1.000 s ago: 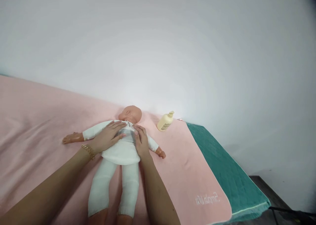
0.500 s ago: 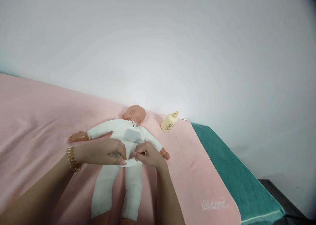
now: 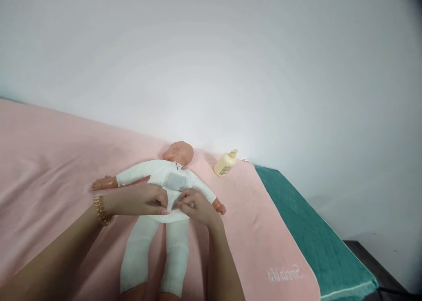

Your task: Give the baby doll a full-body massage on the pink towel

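A baby doll (image 3: 176,235) with a white cloth body lies stretched out on a pink blanket, its bald head turned to the left. On its upper torso is a grey rectangular patch (image 3: 176,181). My left hand (image 3: 154,200), with a coiled gold band at the wrist, pinches the white cloth on the doll's lower torso. Close beside it, my right hand (image 3: 195,206) is closed with thumb and fingers on the same cloth. The fingertips of both hands nearly meet, and they hide part of the cloth between them.
A pale yellow pump bottle (image 3: 225,164) stands beyond the doll, to the right, near the white wall (image 3: 211,63). The pink blanket (image 3: 263,235) covers most of the surface. Along the right runs a green quilted cover (image 3: 313,230), with a dark edge (image 3: 372,261) past it.
My left hand has shifted slightly up and right, with its fingertips still at the cloth. The right hand stays almost in place. The doll and bottle have not visibly moved.
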A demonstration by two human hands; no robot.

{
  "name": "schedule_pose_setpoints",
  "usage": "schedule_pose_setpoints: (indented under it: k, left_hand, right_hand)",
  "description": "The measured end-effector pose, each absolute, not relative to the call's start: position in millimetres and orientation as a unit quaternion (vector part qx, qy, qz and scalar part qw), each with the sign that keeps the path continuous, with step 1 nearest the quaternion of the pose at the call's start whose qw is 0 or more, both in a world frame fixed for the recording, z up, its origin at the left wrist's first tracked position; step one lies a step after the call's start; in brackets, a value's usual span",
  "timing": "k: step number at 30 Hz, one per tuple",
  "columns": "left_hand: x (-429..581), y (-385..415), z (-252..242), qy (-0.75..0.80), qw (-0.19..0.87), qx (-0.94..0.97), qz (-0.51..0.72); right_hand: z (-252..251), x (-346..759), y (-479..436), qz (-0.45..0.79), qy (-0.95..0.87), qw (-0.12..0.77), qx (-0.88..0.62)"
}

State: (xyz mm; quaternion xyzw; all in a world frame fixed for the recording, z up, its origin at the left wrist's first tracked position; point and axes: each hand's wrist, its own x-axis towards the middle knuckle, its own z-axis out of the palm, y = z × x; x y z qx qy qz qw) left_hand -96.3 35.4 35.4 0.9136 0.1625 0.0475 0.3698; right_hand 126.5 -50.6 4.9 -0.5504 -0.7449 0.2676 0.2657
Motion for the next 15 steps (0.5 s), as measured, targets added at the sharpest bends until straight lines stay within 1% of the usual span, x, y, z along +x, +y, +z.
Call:
schedule_pose_setpoints:
  k: [3,11,13,15]
  left_hand:
    - [-96.1,37.6,35.2,0.174,0.346,0.920,0.062]
    - [-87.4,37.8,24.3,0.183,0.349,0.918,0.052]
    - [-88.0,36.7,25.2,0.179,0.347,0.919,0.059]
    - [-89.2,36.7,26.3,0.172,0.336,0.923,0.075]
  right_hand:
    - [6.8,125.2,-51.0,0.284,-0.722,0.290,-0.560]
    - [4.2,120.5,-49.2,0.323,-0.704,0.257,-0.578]
    - [3.2,121.8,-47.6,0.321,-0.709,0.272,-0.566]
    - [2.0,124.1,-45.5,0.319,-0.706,0.306,-0.553]
